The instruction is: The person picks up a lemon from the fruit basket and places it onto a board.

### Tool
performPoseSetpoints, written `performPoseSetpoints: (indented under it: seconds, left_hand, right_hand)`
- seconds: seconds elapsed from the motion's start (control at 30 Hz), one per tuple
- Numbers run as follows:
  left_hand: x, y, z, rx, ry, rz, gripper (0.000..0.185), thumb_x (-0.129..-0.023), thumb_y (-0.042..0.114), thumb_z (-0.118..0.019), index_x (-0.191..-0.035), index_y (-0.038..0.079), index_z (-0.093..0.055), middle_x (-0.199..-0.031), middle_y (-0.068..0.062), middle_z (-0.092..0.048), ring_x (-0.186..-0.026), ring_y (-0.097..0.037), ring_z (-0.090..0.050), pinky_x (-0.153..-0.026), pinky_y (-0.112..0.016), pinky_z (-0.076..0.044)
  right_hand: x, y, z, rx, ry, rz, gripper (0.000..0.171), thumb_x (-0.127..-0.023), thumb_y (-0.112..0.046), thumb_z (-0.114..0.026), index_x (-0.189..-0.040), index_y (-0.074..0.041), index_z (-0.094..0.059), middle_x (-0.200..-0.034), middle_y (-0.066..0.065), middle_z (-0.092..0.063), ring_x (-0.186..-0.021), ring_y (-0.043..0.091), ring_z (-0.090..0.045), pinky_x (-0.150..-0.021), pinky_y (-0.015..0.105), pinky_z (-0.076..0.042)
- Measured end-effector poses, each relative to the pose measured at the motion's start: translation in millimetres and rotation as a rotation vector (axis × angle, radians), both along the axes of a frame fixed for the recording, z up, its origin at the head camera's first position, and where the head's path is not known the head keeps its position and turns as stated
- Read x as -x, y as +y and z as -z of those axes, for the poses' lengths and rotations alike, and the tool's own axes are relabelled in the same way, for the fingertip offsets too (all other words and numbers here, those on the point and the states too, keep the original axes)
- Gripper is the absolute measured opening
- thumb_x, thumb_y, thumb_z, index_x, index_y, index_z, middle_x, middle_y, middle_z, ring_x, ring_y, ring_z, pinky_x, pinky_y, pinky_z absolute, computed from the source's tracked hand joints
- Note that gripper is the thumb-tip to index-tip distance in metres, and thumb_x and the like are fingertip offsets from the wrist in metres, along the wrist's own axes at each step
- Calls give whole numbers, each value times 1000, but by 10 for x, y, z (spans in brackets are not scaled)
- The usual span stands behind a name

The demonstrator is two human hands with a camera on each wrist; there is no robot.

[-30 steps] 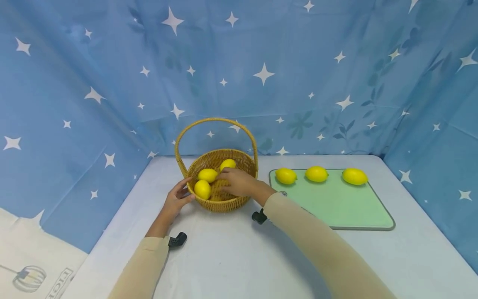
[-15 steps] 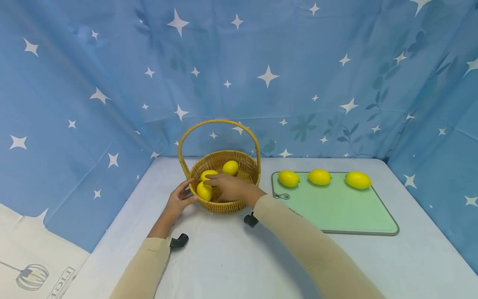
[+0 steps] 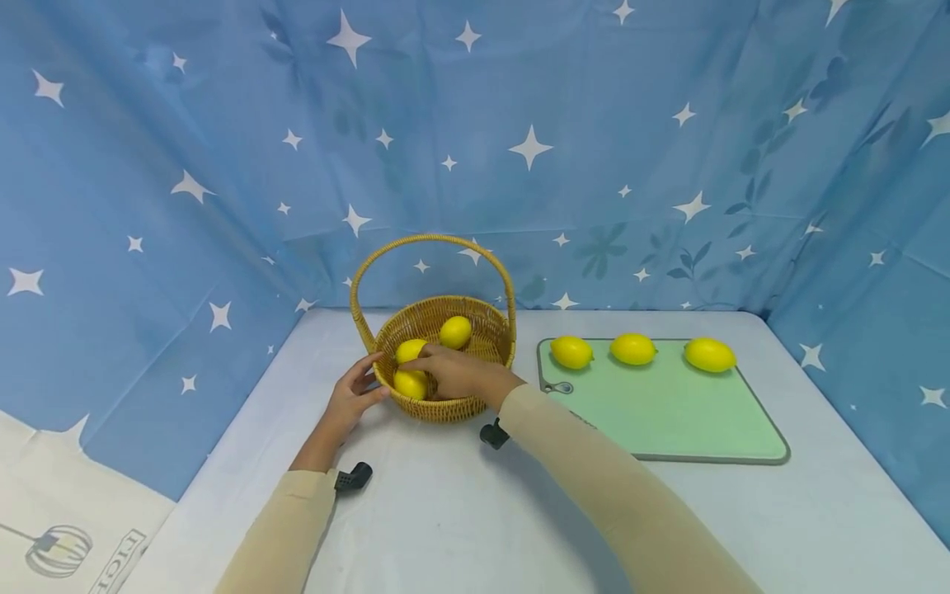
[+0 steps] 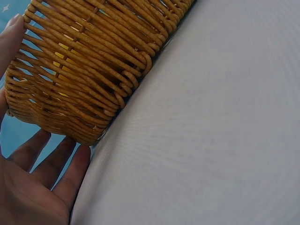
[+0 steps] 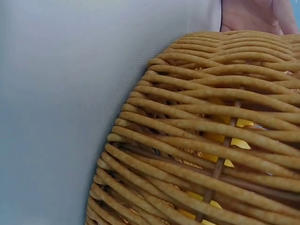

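A woven basket (image 3: 445, 408) with a tall handle stands on the white table and holds three yellow lemons. My right hand (image 3: 456, 375) reaches over its near rim, fingers curled round the front-left lemon (image 3: 410, 385); a second lemon (image 3: 408, 350) lies just behind, a third (image 3: 456, 332) at the back. My left hand (image 3: 350, 398) rests with straight fingers against the basket's left wall. The left wrist view shows the basket (image 4: 93, 61) close up with the left hand's fingers (image 4: 61, 164) beside it. Yellow shows through the weave of the basket (image 5: 201, 140) in the right wrist view.
A green cutting board (image 3: 668, 412) lies right of the basket with three lemons along its far edge: left lemon (image 3: 571, 351), middle lemon (image 3: 633, 348), right lemon (image 3: 710, 354). Blue star-print cloth (image 3: 519, 148) walls the table on three sides.
My right hand has slid left inside the basket, from the middle onto the front-left lemon. The left hand has stayed against the basket's side.
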State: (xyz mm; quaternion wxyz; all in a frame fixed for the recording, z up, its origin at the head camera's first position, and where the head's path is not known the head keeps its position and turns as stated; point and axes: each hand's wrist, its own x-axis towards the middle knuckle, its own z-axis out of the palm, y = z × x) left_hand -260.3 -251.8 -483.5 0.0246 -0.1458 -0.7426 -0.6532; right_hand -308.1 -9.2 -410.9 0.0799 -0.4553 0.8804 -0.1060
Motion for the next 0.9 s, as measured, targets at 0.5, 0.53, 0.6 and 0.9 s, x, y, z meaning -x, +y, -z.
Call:
performPoseSetpoints:
  seconds: [0.5, 0.53, 0.6, 0.9]
  left_hand:
    - [5, 2, 22, 10, 19, -17, 67, -92, 7, -68, -151, 10, -36, -159, -11, -22, -135, -39, -37, -93, -22, -46]
    - [4, 0, 20, 12, 19, -13, 67, -92, 7, -68, -151, 10, -36, -159, -12, -21, -135, -39, -36, -93, -22, -46]
    - [-5, 2, 9, 10, 15, -11, 68, -92, 6, -68, -151, 9, -35, -159, -12, -22, -135, -39, -36, -92, -22, -46]
    - [-11, 11, -1, -2, 13, 2, 68, -93, 2, -65, -152, 6, -31, -159, -14, -19, -136, -41, -32, -93, -22, -46]
  right_hand:
    - [23, 71, -26, 6, -107, 138, 54, -87, -35, -74, -136, -20, -57, -131, -5, -57, -118, 15, -52, -100, 33, -43]
    - [21, 82, -30, 3, -110, 134, 53, -88, -33, -72, -137, -20, -56, -134, -4, -55, -122, 16, -50, -101, 34, -42]
    - [20, 105, -37, -4, -104, 128, 51, -90, -30, -69, -139, -20, -56, -140, -1, -51, -130, 18, -44, -105, 36, -38]
    - [15, 169, -36, -7, -136, 160, 50, -90, -11, -65, -139, -17, -56, -130, -1, -52, -110, 12, -52, -98, 29, -44]
